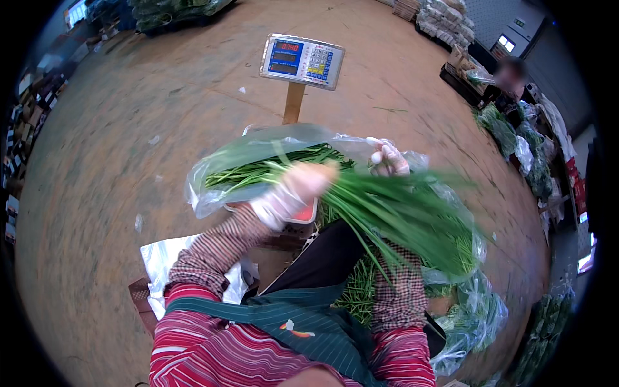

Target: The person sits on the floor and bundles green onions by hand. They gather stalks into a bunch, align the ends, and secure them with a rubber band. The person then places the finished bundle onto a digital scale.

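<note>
My left hand [307,184], in a thin clear glove and blurred by motion, grips a bunch of long green chives [401,208] by the pale stem end. The leaves fan out to the right, across my right forearm. Beyond the bunch, my gloved right hand [390,159] has its fingers curled at the rim of a clear plastic bag [300,133]. More chives [246,174] lie inside this bag, which rests on a platform scale [305,213], mostly hidden. The scale's display [302,61] stands on a post behind it.
Loose chives [360,290] lie by my legs, with clear bags of greens [476,314] to the right. White plastic sheeting [169,256] sits at left. A person [508,92] is among bagged vegetables at the far right. Boxes [36,116] line the left side.
</note>
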### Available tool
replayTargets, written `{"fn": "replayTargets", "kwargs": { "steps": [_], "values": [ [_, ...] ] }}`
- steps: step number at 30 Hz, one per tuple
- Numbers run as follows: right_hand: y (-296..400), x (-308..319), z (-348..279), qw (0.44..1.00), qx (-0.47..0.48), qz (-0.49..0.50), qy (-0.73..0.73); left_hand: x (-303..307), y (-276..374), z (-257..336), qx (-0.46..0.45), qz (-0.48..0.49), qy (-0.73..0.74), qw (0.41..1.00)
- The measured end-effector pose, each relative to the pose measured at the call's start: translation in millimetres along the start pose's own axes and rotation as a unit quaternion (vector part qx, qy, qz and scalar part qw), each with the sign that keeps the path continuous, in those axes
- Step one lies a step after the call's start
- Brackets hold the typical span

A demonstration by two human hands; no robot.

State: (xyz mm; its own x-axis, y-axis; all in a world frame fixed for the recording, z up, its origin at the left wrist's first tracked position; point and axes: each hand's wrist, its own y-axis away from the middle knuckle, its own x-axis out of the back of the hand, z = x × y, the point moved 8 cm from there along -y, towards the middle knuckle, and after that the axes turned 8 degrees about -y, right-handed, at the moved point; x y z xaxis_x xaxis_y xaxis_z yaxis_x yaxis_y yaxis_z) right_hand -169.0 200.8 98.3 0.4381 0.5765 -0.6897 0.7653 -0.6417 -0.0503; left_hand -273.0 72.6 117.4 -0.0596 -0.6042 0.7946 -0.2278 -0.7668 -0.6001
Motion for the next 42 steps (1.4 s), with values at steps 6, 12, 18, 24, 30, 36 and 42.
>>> {"fn": "replayTargets", "kwargs": {
  "steps": [6,12,18,24,30,36,42],
  "values": [
    [-13.0,-23.6,-29.3,0.974,0.007,0.099,0.203,-108.1,110.0,-201.0,0.275,-0.283,-0.160,0.905],
    [4.5,-80.7,-25.6,0.960,-0.069,0.033,0.269,14.2,150.0,-264.6,0.428,-0.218,-0.048,0.876],
    [30.4,-120.2,-93.9,0.959,0.105,0.012,0.264,141.3,153.3,-230.1,0.246,-0.351,-0.329,0.842],
    [-59.4,-151.9,-112.9,0.955,0.152,-0.132,0.220,187.1,97.7,-268.9,0.252,-0.214,-0.181,0.926],
    [-72.7,-136.5,-145.8,0.944,0.177,-0.054,0.272,219.8,46.4,-254.5,0.424,-0.181,-0.144,0.876],
    [-9.7,-97.2,-63.3,0.957,0.027,-0.005,0.288,145.4,122.6,-210.5,0.358,-0.328,-0.125,0.865],
    [84.1,-78.1,-34.8,0.985,0.016,0.068,0.160,153.4,154.5,-155.4,0.429,-0.188,0.022,0.883]
  ]
}}
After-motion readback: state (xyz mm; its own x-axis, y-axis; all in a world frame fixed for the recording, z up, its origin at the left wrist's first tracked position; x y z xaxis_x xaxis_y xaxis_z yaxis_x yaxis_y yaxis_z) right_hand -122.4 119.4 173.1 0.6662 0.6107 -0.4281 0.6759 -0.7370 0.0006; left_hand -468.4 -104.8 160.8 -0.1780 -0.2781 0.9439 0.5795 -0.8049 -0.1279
